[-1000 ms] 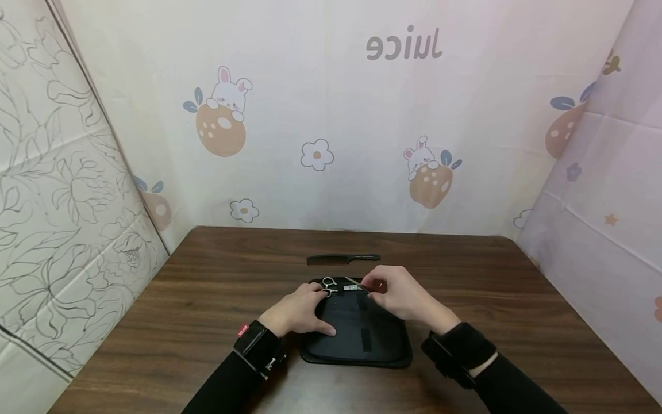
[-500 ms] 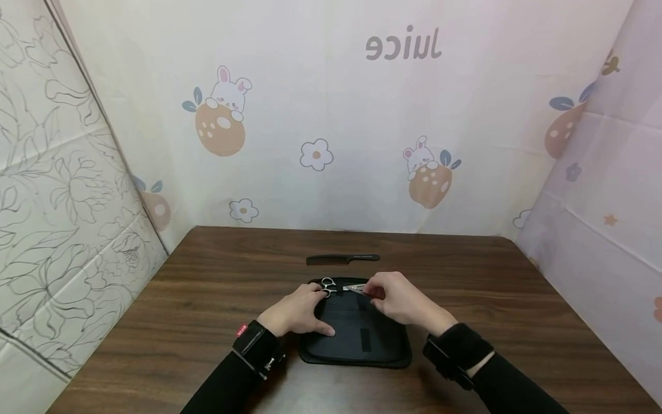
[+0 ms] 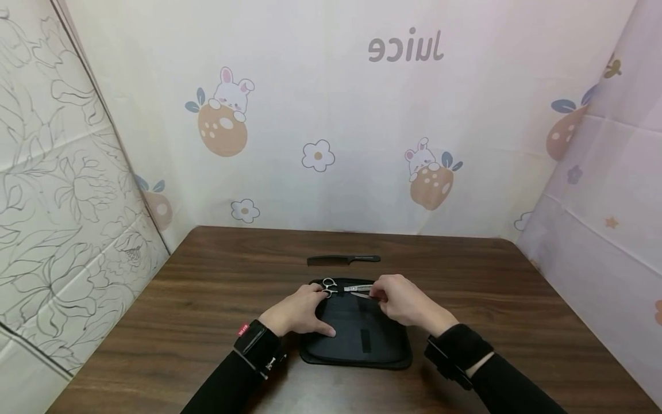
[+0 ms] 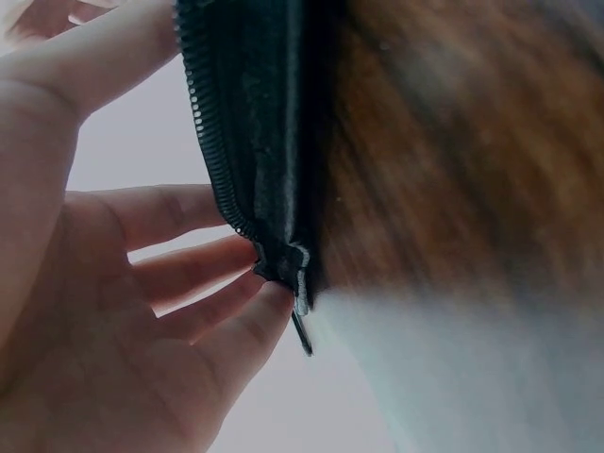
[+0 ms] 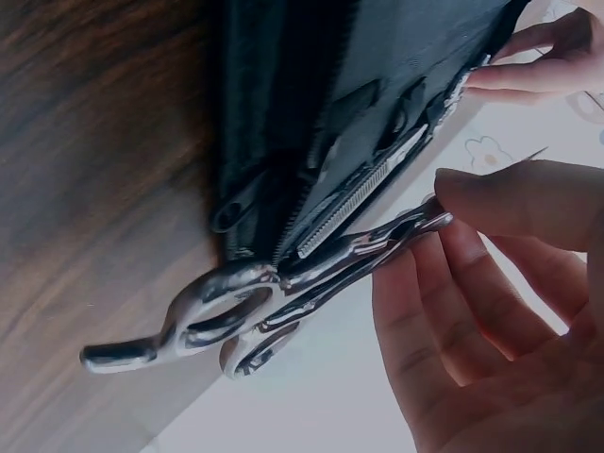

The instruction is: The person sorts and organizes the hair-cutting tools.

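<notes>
A black zip case [image 3: 341, 348] lies on the table, with thinning shears [image 3: 357, 288] along its far side, their rings toward the left. My left hand [image 3: 300, 310] rests on the case's left part, thumb on the flat panel and fingertips at the far left edge. In the left wrist view those fingers touch the zipped edge near its pull [image 4: 302, 335]. My right hand [image 3: 405, 302] pinches silver scissors [image 5: 311, 283] near the pivot between thumb and fingers. The blade of these scissors [image 3: 360, 295] points left, just in front of the thinning shears; its tip overlaps the case.
A black comb [image 3: 343, 260] lies on the wooden table [image 3: 233, 264] beyond the case. Printed curtains [image 3: 279, 115] hang behind the table and to the right, and a flower-patterned panel [image 3: 67, 172] stands at the left.
My right hand has come down and slightly right with the scissors; their blade has turned from slanting across the thinning shears to lying nearly parallel in front. My left hand stays put.
</notes>
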